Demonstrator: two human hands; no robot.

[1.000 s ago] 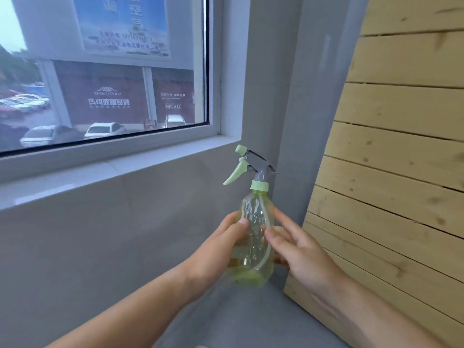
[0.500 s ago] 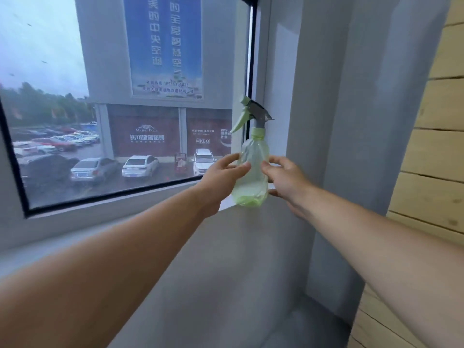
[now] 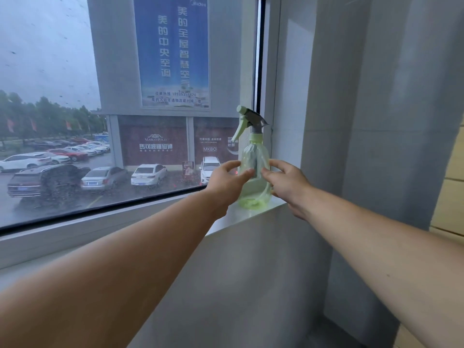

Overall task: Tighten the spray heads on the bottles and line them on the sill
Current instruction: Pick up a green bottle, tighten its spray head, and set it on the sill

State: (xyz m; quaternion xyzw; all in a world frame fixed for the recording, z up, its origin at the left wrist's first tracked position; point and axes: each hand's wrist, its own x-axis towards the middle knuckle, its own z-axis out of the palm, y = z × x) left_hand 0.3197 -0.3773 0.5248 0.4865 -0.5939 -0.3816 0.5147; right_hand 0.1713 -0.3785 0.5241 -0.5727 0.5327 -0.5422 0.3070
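Note:
A clear pale-green spray bottle with a grey and green trigger head stands upright at the right end of the white window sill, close to the window frame corner. Its base rests on the sill. My left hand holds the bottle's left side with thumb and fingertips. My right hand holds its right side the same way. Both arms are stretched out toward it. No other bottle is in view.
The window pane rises directly behind the sill. A grey wall column stands just right of the bottle, and a wooden slat panel sits at the far right. The sill runs on to the left.
Both hands have lifted the bottle from low in front of the wall up and forward onto the sill's right end, where it now stands.

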